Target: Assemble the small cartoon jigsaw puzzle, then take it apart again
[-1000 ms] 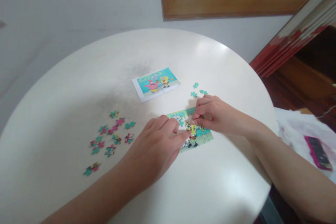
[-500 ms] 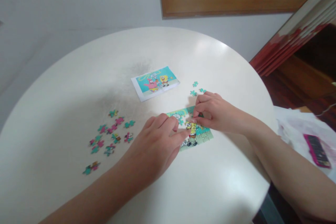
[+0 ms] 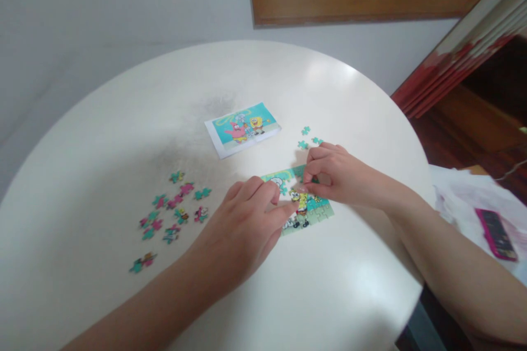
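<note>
A partly joined jigsaw puzzle [image 3: 320, 214] with a yellow cartoon figure lies on the white round table [image 3: 341, 274]. My left hand [image 3: 251, 225] rests at its left side, fingers curled and one digit stretched onto the yellow figure. From the right, my right hand [image 3: 333, 173] pinches at a puzzle piece by the gap in the upper middle; the fingertips mostly hide the piece. Left of my left hand are several loose puzzle pieces [image 3: 177, 201], pink, teal and yellow. A few teal pieces [image 3: 303, 145] lie just beyond my right hand.
A printed picture card [image 3: 242, 129] of the cartoon figures lies beyond the puzzle. Behind the table are a wall and a wooden window frame [image 3: 370, 3]. To the right hangs a red and white curtain [image 3: 436, 74]; below it, a pink-edged phone [image 3: 496, 234] rests on white material.
Both hands stay at nearly the same place on the puzzle. The whole view has shifted very slightly; the loose pieces and card lie as before.
</note>
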The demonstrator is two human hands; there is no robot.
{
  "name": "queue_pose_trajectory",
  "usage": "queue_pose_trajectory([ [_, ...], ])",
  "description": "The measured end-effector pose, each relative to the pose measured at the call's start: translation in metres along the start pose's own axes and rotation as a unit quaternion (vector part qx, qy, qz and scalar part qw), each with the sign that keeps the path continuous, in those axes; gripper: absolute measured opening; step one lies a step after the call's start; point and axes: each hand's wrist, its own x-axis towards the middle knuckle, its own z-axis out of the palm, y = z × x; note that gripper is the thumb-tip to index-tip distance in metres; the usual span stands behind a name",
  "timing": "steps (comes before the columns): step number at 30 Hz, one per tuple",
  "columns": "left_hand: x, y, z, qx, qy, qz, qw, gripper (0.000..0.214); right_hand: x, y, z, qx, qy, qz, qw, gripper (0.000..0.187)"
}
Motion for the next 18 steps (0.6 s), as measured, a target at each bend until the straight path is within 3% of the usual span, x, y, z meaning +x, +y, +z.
queue_pose_trajectory([
  [18,-0.0011,-0.0001,0.0005,-0.003,-0.007,-0.004,1.000,0.022,0.0003,-0.0020,0.0003,-0.015,0.009,0.005,1.000,0.017],
])
